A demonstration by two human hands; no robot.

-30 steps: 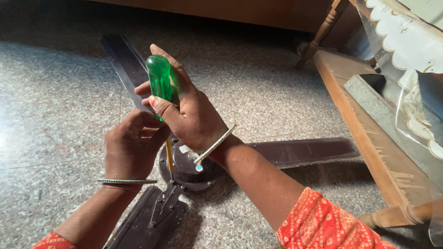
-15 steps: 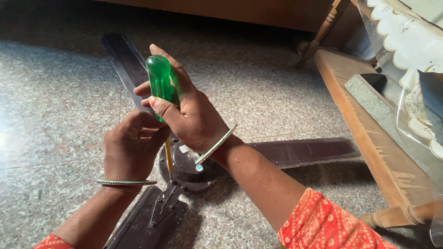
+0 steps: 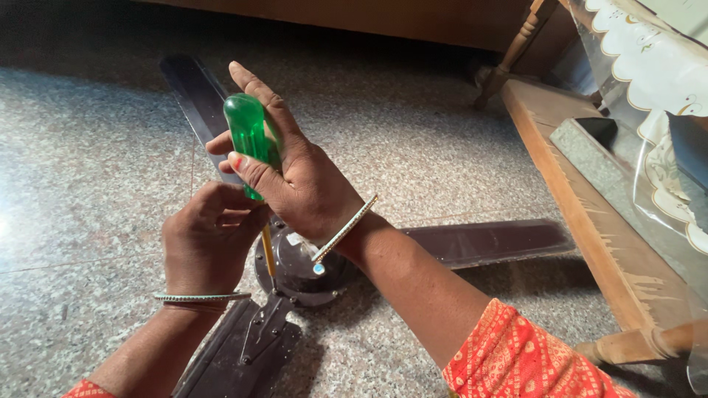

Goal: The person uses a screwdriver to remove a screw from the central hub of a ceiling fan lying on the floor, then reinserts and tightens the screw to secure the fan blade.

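**Desk:** What did the head camera show nearest the lens?

**Photographer:** A dark brown ceiling fan (image 3: pixel 299 269) lay flat on a speckled granite floor (image 3: pixel 88 221). Its nearest blade (image 3: pixel 236 354) ran toward the floor's near edge, fixed to the round motor hub by a metal bracket. Above that bracket, the left hand (image 3: pixel 210 243), bangle at the wrist, was curled shut around the lower part of the screwdriver's yellow shaft (image 3: pixel 268 250), just over the hub.

**Desk:** And the tool itself?

**Photographer:** A screwdriver (image 3: pixel 251 144) with a translucent green handle stood nearly upright. The right hand (image 3: pixel 306 184) was clamped on that handle between thumb and palm, with the fingers stretched upward along it. Where the tip met the fan could not be seen.

**Desk:** How much room was there around it?

**Photographer:** Bare floor lay open to the left. A second blade (image 3: pixel 487 242) reached right, ending near a wooden frame (image 3: pixel 582 199) that hemmed in the right side. A third blade (image 3: pixel 192 92) pointed toward the far edge, where a dark wooden base (image 3: pixel 354 18) and a turned furniture leg (image 3: pixel 516 48) closed things off.
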